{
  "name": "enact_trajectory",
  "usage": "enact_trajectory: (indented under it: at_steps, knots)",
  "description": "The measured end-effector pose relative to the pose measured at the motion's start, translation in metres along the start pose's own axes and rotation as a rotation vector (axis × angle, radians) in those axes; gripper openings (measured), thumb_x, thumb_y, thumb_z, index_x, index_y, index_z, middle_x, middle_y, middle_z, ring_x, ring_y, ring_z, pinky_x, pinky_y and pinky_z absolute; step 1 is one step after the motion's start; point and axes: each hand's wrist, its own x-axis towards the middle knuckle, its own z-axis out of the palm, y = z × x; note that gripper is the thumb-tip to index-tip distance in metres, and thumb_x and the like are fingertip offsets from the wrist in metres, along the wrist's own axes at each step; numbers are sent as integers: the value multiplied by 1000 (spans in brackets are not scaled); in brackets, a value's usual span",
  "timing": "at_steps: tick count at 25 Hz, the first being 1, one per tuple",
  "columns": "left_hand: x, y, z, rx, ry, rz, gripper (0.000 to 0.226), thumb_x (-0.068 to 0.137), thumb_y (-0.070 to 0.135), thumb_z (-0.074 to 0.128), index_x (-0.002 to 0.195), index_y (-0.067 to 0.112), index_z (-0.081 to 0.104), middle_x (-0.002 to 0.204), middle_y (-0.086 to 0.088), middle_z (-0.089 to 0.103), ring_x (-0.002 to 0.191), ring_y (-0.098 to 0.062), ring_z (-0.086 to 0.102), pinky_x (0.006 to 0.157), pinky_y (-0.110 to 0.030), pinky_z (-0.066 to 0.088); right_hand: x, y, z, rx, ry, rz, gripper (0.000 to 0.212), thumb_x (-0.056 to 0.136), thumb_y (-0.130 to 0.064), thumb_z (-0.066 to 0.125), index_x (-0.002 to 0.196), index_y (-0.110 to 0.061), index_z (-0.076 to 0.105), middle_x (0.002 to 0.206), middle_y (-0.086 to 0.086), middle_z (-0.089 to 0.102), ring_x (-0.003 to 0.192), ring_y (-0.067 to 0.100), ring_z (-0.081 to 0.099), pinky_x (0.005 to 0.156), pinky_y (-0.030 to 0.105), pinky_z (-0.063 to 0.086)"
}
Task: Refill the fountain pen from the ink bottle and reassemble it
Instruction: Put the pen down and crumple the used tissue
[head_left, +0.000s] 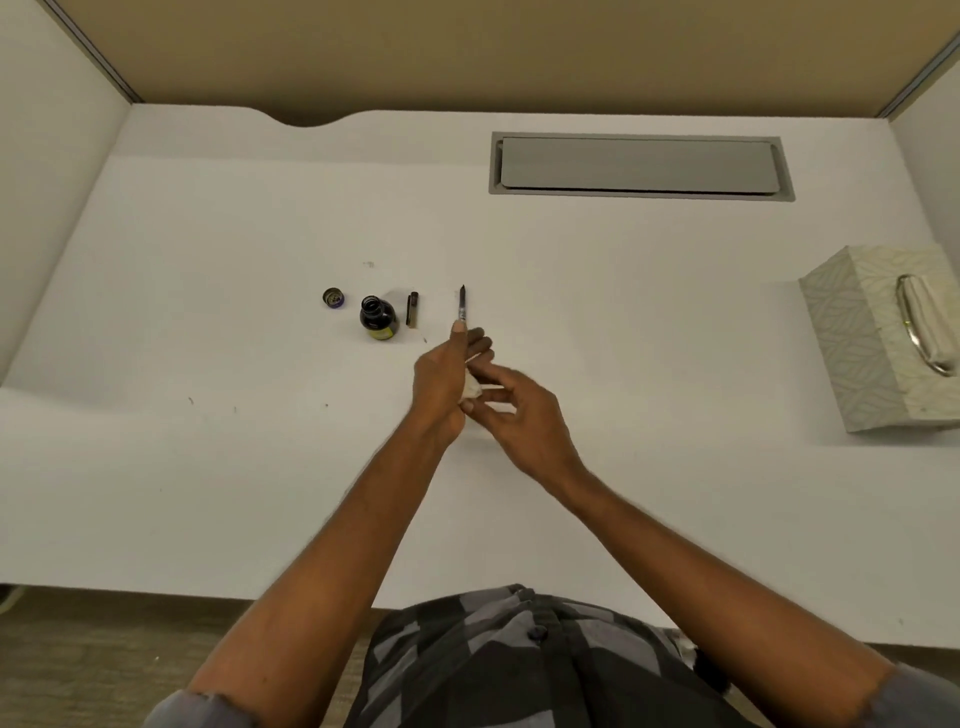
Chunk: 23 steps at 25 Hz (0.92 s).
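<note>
Pen (462, 304): nib section, pinched in left hand (447, 374), tip pointing away, above desk (208, 467). Right hand (524, 415) grips white tissue (474, 387) against it. Open ink bottle (377, 318), cap (333, 298), barrel (412, 309) stand left.

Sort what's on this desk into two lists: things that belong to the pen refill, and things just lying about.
Belongs to the job:
- pen section with nib, held in the left hand
- open ink bottle
- bottle cap
- pen barrel
- white tissue between the left hand and right hand

Lying about:
- tissue box
- grey cable hatch
</note>
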Motion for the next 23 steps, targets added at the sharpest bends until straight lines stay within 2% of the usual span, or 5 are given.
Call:
enact_trajectory:
  at_steps: [2, 6, 12, 18, 23]
  knots:
    - [-25, -10, 12, 44, -116, -71, 52, 103, 52, 43, 120, 9, 67, 119, -7, 73, 104, -20, 72, 101, -49, 54, -23, 3, -11, 24, 66, -30, 42, 92, -12, 76, 133, -19, 68, 120, -2, 72, 104, 8, 71, 86, 16, 56]
    - [-79, -41, 38, 183, -231, -69, 65, 102, 62, 32, 130, 13, 64, 123, -3, 73, 98, -18, 76, 100, -37, 53, -60, 11, -45, 18, 214, -60, 27, 93, -8, 74, 119, -16, 75, 109, -2, 76, 100, 6, 71, 83, 15, 54]
    - [-132, -97, 51, 449, -399, 138, 37, 98, 42, 61, 127, 19, 69, 118, 0, 75, 113, -14, 69, 100, -35, 54, -126, 35, -113, 63, 367, 19, 27, 90, -18, 80, 117, -17, 74, 108, -6, 78, 98, 5, 73, 83, 15, 55]
    - [-185, -133, 62, 674, -480, 264, 26, 92, 35, 72, 111, 18, 78, 95, 3, 80, 86, -8, 75, 83, -27, 61, -225, 50, -126, 115, 471, 89, 31, 91, -22, 79, 121, -24, 72, 113, -10, 77, 106, 5, 70, 90, 19, 56]
    - [-233, -171, 56, 829, -659, 245, 20, 89, 34, 75, 101, 19, 81, 83, 2, 80, 73, -8, 73, 74, -25, 60, -316, 66, -107, 181, 725, 105, 32, 89, -16, 81, 121, -16, 74, 114, -3, 78, 108, 11, 73, 93, 32, 60]
